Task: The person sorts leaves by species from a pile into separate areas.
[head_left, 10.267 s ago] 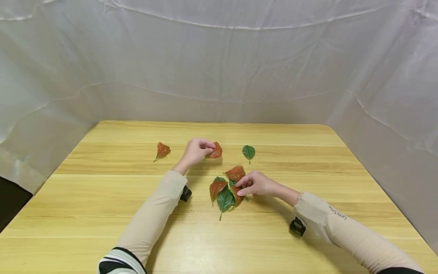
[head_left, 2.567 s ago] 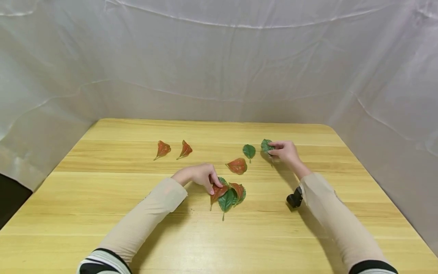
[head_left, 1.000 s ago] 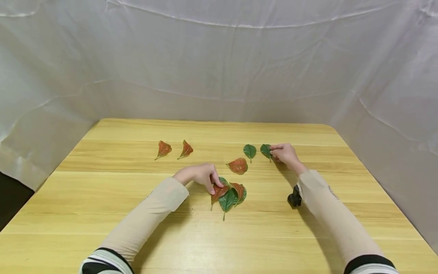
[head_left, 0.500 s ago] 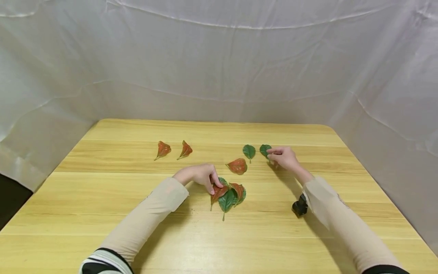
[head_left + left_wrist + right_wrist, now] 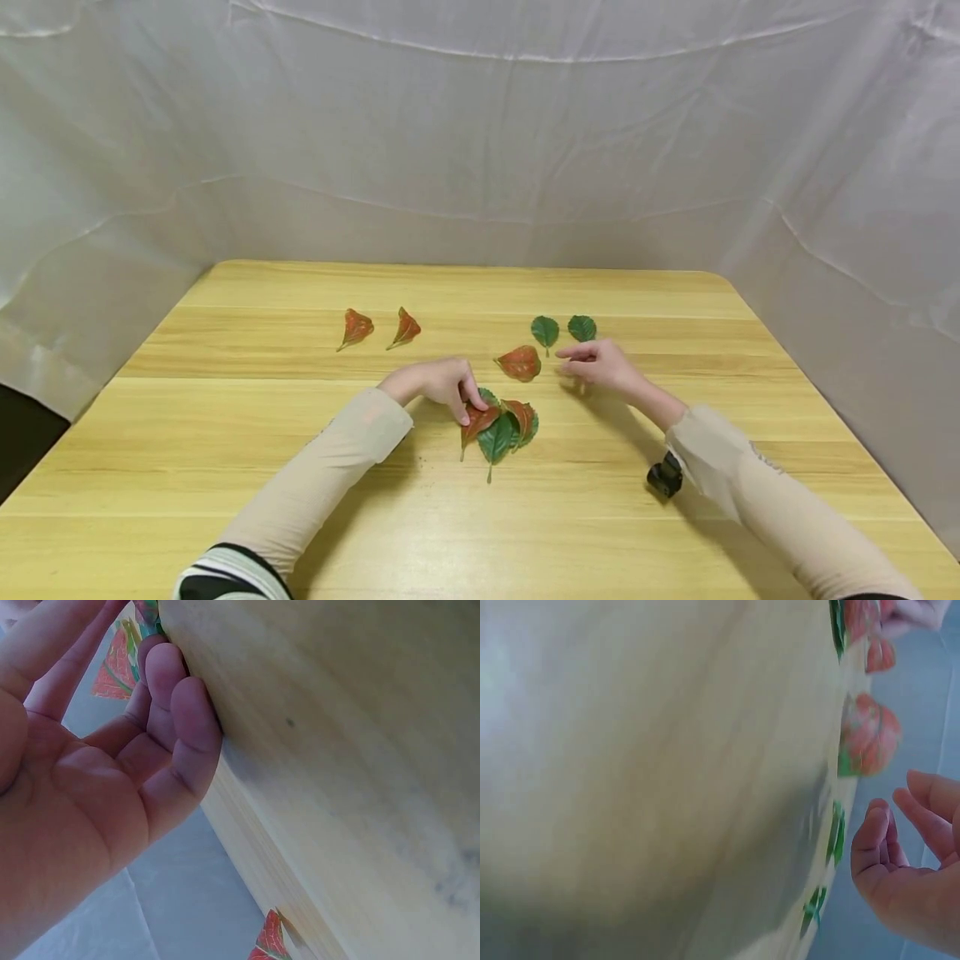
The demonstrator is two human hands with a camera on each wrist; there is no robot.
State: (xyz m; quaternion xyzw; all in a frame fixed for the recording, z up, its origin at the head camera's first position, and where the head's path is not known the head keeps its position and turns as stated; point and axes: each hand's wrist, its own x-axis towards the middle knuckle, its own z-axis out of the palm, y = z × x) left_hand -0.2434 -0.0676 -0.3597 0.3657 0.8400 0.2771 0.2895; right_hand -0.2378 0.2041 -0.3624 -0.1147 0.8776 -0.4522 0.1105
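In the head view my left hand pinches a red leaf at the left of a small pile, thumb and forefinger on it. Beside that leaf in the pile lie a green leaf with its stem toward me and another red leaf over more green. My right hand hovers above the table with nothing in it, fingers relaxed. Just beyond it lie two green leaves, one left of the other. A single red leaf sits between the pile and the green pair.
Two folded red leaves, one left of the other, lie apart at the back left of the wooden table. A pale cloth curtain surrounds the table's back and sides. A black wrist camera hangs under my right forearm.
My right hand has let go of the second green leaf, now lying beside the first, and has drawn back toward me. My left hand stays on the pile's red leaf.
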